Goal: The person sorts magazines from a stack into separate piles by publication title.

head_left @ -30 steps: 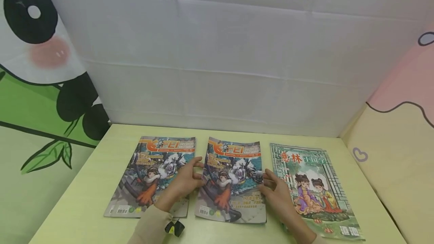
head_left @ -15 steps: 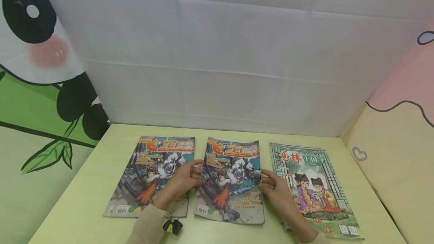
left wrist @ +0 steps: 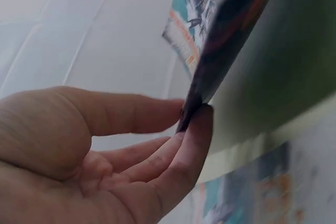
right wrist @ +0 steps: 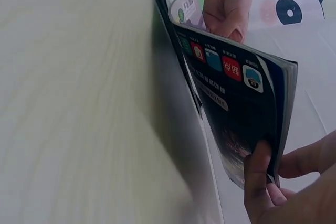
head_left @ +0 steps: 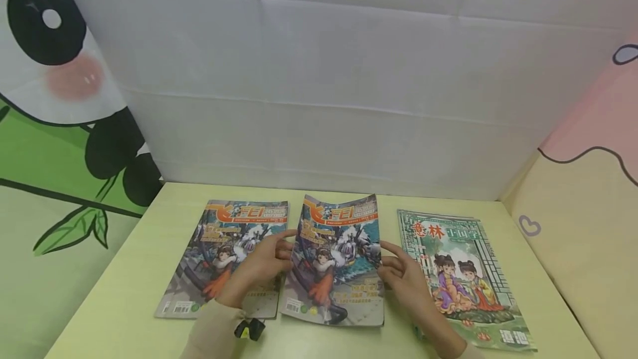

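In the head view, a magazine [head_left: 339, 259] with an orange title and a red-skirted figure is held between both hands at its side edges, its top corners bowed upward. My left hand [head_left: 264, 262] pinches the left edge; the left wrist view has thumb and fingers [left wrist: 191, 140] on either side of it. On the opposite edge, my right hand [head_left: 406, 278] pinches it between thumb and fingers. The right wrist view shows the dark back cover [right wrist: 226, 93] raised off the tabletop, with a gap beneath. The left hand overlaps a matching magazine pile [head_left: 186, 278].
To the right lies a pile of green-bordered magazines [head_left: 490, 298], partly behind the right forearm. All of this is on a pale yellow table [head_left: 114, 270]. A white cloth wall [head_left: 319, 98] closes the back, with printed panels at both sides.
The held magazine has risen and shifted slightly left, its top edge bowing more. Both hands have moved a little with it. The piles at either side stay put.
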The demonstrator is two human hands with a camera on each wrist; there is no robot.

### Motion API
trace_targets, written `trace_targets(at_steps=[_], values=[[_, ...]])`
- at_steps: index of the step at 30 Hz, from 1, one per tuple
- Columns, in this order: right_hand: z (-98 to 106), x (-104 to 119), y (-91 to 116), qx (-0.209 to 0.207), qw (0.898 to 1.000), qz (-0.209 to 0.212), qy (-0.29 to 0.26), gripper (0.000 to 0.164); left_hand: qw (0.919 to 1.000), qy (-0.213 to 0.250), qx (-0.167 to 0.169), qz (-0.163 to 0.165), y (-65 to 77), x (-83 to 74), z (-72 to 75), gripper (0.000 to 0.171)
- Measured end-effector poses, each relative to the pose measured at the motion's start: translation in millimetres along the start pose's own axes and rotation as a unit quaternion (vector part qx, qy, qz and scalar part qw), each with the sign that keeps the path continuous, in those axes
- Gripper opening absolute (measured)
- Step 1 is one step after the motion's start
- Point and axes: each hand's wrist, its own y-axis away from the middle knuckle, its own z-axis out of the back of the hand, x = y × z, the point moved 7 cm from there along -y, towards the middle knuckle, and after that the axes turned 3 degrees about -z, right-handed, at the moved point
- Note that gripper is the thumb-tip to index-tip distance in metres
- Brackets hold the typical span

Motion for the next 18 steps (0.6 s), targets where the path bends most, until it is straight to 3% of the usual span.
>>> trace_targets(at_steps=[8, 15, 18], values=[[-29, 15, 3, 0.020, 0.998, 0.004, -0.053, 0.060, 0.9980, -0.042, 0.041, -0.021, 12.6, -5.4, 33.8, 0.069], [-71, 26, 1, 0.046, 0.996, 0.026, -0.072, 0.058, 0.9942, -0.104, 0.021, -0.015, 22.0, -3.4, 66.5, 0.069], [-89, 28, 1, 0.055, 0.995, 0.036, -0.079, 0.057, 0.9862, -0.165, 0.000, -0.004, 25.6, -3.9, 79.5, 0.068]])
